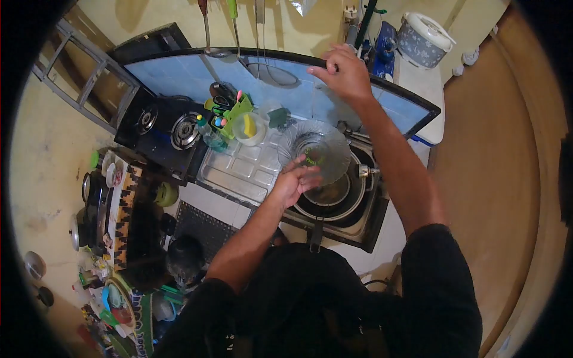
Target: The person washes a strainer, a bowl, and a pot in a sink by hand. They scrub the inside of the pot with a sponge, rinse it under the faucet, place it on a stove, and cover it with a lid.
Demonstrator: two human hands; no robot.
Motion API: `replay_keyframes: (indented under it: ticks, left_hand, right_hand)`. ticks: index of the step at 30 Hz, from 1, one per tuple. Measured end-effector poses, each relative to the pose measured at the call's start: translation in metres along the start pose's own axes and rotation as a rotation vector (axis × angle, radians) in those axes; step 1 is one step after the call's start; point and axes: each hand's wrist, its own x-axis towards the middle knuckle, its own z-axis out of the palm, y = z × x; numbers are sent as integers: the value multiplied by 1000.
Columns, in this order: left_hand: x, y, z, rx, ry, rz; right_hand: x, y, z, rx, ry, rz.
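The left hand (293, 184) grips the clear fluted bowl (332, 149) at its near left edge, above the sink's pan (323, 194). The right hand (346, 70), beyond the bowl by the far ledge (403, 88), is partly curled; its contents cannot be determined.

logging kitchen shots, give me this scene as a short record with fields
left hand: holding fluted glass bowl
right hand: raised near blue-tiled backsplash, nothing visible in it
sink: black-handled pan, partly behind bowl
drainboard: dish soap bottle, green utensil caddy
image left: gas stove
image upper right: patterned rice cooker
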Motion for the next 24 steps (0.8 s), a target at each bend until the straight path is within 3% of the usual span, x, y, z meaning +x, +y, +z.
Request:
replay_keyframes:
  ticks: [2,4,6,8,12,14,15,17,18,20,21,23,24]
  left_hand:
    - [2,0,-1,10,-55,19]
    - [-2,4,8,6,-20,33]
    - [-1,2,12,-11,19,50]
    - [1,-5,9,150,5,123]
    - [5,-17,19,204,109,225]
    - [11,-13,1,303,71,244]
    - [10,-12,-5,299,74,247]
    - [-1,-5,-5,171,58,78]
    - [-1,-2,-8,156,63,86]
    - [2,11,-21,86,-38,-38]
    - [3,18,-29,79,-37,-24]
    - [11,26,-41,74,-133,-139]
    - [23,23,-44,59,-136,-133]
  right_hand:
    - [-26,-26,-10,199,284,186]
    - [-86,-35,11,283,266,263]
    - [-150,-40,42,-267,-354,241]
    - [-187,-45,64,-247,-528,358]
    - [-194,-46,99,-116,-432,329]
    - [-203,-54,80,30,-706,165]
    - [-204,-49,76,30,-709,161]
    - [-213,-32,70,-373,-652,332]
    - [-216,-25,72,-375,-661,315]
    - [-218,-12,85,-299,-521,-8]
    - [-216,-4,84,-299,-520,-23]
    - [-213,4,70,346,-246,510]
    - [-214,9,61,338,-259,502]
